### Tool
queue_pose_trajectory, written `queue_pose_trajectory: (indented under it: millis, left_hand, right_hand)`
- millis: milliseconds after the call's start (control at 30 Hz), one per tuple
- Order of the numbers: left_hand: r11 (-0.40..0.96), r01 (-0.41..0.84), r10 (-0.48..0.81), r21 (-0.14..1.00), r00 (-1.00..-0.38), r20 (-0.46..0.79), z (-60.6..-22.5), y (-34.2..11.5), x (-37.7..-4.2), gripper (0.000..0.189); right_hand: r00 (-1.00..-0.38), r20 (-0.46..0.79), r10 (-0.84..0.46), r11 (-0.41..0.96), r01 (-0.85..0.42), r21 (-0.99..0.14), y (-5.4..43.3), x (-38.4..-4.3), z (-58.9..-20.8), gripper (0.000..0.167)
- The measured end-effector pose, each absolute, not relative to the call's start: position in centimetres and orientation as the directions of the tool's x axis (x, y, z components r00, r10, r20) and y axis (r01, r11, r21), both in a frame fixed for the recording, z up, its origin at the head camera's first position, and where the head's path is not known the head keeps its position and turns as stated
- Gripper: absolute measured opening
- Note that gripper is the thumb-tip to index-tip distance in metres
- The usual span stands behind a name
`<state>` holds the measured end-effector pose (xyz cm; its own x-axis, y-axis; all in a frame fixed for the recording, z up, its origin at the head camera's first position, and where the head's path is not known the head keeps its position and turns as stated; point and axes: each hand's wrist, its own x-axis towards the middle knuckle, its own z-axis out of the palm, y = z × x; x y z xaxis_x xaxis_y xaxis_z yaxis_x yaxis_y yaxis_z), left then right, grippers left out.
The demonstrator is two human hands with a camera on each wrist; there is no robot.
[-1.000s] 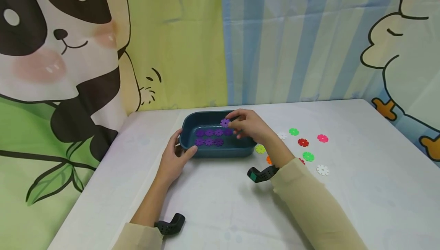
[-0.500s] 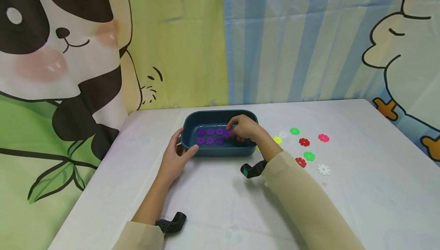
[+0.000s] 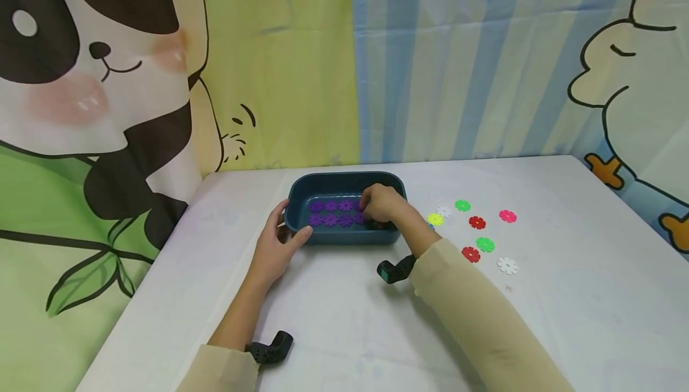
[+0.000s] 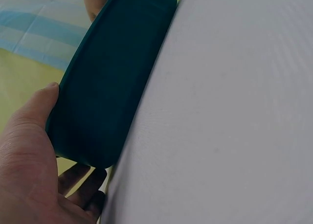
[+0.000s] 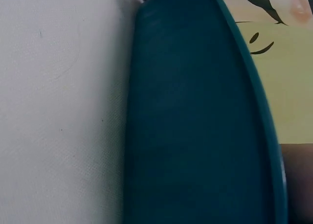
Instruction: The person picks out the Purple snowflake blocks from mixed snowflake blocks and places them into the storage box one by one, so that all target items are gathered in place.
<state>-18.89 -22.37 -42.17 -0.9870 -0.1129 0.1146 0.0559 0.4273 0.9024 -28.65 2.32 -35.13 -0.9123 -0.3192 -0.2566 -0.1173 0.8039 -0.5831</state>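
Observation:
A dark teal plastic bin (image 3: 344, 237) stands on the white table in the head view. Purple flower-shaped discs (image 3: 331, 220) lie inside it in two rows. My left hand (image 3: 276, 248) grips the bin's left end; in the left wrist view the thumb (image 4: 41, 104) lies on the rim and the fingers curl round the end. My right hand (image 3: 383, 203) reaches down inside the bin's right part, fingers bent, at the right ends of the rows. It partly covers the last purple discs. Its fingertips are hidden, so whether they pinch a disc does not show.
Right of the bin lie loose flower-shaped discs: green (image 3: 485, 244), red (image 3: 470, 254), white (image 3: 508, 266), pink (image 3: 508, 216) and yellow (image 3: 435, 219). A blue one is partly hidden by the right forearm. A printed curtain (image 3: 301, 81) hangs behind the table.
My right hand has lowered a purple disc into the bin; the front row now shows one more at its right end. My left hand keeps its hold on the bin.

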Motion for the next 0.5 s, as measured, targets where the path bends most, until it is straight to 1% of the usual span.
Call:
queue_pose_trajectory:
  millis: [100,200,300,400,500]
  left_hand:
    - [0.432,0.052,-0.112,0.901,-0.988,0.11,-42.2,-22.3,-19.0,0.088]
    - [0.429,0.055,-0.107,0.901,-0.988,0.111,-42.2,-22.4,-19.0,0.088]
    - [0.426,0.053,-0.107,0.903,-0.988,0.109,-42.2,-22.7,-18.9,0.088]
    - [0.429,0.046,-0.114,0.902,-0.988,0.105,-41.9,-23.0,-18.7,0.088]
    - [0.437,0.044,-0.114,0.899,-0.988,0.104,-41.4,-23.5,-18.7,0.087]
  right_hand:
    - [-0.917,-0.216,-0.334,0.788,-0.146,-0.598,2.8,-28.2,-34.6,0.024]
    - [-0.922,-0.122,-0.366,0.737,-0.207,-0.644,3.5,-27.5,-34.1,0.027]
    - [-0.923,-0.017,-0.384,0.667,-0.265,-0.696,4.7,-26.8,-33.8,0.025]
    - [-0.929,0.063,-0.364,0.601,-0.286,-0.746,6.3,-26.2,-33.8,0.023]
    - [-0.94,0.097,-0.327,0.55,-0.273,-0.789,8.3,-25.6,-33.9,0.025]
